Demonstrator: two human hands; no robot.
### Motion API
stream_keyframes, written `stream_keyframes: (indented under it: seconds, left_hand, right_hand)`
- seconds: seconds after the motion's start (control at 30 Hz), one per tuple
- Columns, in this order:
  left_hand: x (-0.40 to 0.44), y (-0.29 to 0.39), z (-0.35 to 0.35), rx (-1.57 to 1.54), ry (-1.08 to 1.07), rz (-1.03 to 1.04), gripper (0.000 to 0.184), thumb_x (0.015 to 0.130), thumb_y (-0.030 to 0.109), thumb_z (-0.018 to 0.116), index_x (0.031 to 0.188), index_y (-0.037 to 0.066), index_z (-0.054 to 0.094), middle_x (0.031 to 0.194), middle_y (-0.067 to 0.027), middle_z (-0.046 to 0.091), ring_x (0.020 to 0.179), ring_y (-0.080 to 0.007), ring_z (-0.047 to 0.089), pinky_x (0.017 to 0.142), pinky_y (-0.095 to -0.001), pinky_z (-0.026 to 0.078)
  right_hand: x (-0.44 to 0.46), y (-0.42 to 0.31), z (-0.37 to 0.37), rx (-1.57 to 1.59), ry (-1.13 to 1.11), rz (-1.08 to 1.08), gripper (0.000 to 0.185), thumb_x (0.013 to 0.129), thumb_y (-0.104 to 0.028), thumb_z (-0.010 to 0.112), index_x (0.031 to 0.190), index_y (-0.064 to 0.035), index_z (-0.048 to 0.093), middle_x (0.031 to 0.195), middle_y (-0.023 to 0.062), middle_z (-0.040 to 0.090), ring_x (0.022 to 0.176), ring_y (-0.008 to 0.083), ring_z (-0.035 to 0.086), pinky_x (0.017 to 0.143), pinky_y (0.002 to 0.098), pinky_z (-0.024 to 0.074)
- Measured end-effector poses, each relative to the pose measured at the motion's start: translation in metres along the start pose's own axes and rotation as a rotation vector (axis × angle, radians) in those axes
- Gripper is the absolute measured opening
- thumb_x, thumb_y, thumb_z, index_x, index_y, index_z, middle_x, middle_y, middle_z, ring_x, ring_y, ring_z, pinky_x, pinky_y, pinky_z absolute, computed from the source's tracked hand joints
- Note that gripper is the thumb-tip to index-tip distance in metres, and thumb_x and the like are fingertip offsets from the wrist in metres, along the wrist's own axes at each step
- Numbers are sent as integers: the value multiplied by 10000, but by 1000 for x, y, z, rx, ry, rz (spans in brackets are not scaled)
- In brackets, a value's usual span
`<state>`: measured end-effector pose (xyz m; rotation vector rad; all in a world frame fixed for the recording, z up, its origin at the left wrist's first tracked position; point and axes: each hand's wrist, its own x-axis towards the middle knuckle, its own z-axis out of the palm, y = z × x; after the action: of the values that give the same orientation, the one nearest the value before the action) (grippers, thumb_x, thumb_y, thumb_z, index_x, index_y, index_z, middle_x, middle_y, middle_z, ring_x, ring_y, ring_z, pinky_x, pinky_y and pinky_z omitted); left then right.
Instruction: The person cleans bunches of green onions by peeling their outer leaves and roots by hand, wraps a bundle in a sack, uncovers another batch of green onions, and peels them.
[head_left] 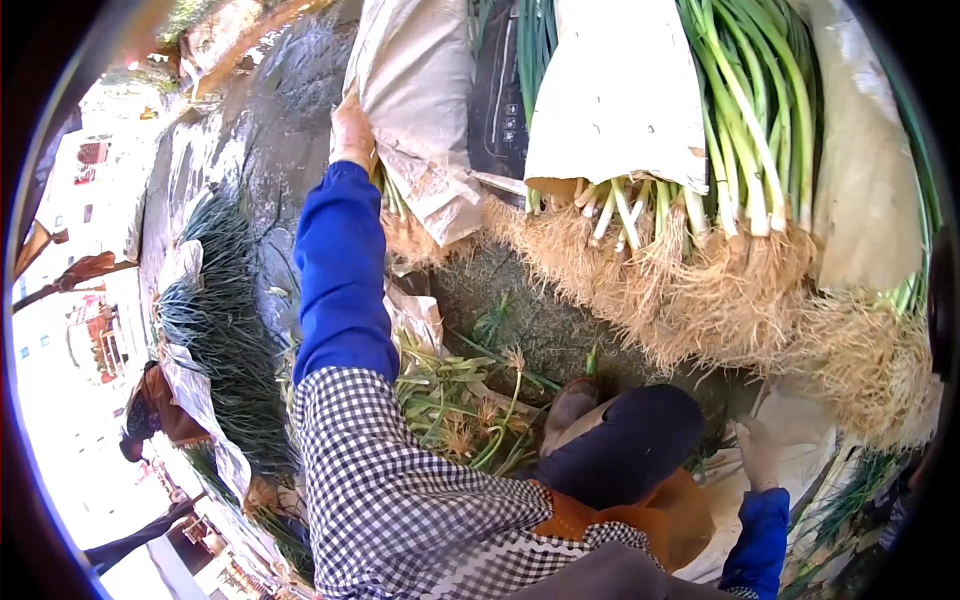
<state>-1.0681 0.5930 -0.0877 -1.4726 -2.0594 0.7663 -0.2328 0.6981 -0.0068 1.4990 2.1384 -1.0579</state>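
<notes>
My left hand reaches forward at the upper left, its fingers closed round the edge of a pale sheet that wraps a bundle of green onions. Roots of that bundle hang out below the sheet. Low on the right, my right hand is beside my knee, over a light sheet on the ground; its fingers are too small and unclear to tell whether they hold anything.
Wrapped green onions with long roots line the top and right. Loose leaves lie near my shoe. A long pile of green onions stands at the left, with a person beyond it.
</notes>
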Motion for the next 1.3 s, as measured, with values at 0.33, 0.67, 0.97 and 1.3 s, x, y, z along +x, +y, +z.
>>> stream_keyframes:
  seconds: [0.33,0.67,0.97,1.3]
  left_hand:
    - [34,26,141,173,18,-64,401,843,125,426,1220,-11,448,1051,-130,575,905,-199,578,748,-312,469]
    - [4,77,0,-946,-141,-607,410,828,182,440,1201,25,504,1097,-214,564,1010,-308,540,866,-354,423]
    - [-137,209,-289,-1030,145,-468,383,872,157,470,1212,-20,450,1126,-191,541,971,-274,524,890,-343,401]
    - [-326,414,-685,-2106,-80,931,408,913,247,436,1205,-37,454,1184,-131,500,1079,-221,490,958,-330,358]
  right_hand:
    - [-6,34,64,109,-65,-174,305,862,-291,524,990,-24,597,966,170,603,940,324,555,811,365,441]
    - [-22,23,234,-93,-187,336,693,778,-430,576,1314,-61,335,1367,191,305,1141,360,445,901,438,400]
    - [-194,147,138,-81,-157,130,643,744,-585,508,1162,-97,528,1105,122,563,897,325,584,783,420,452]
    - [-485,241,180,-169,817,514,148,722,-243,571,708,-111,637,676,80,620,644,254,612,522,396,469]
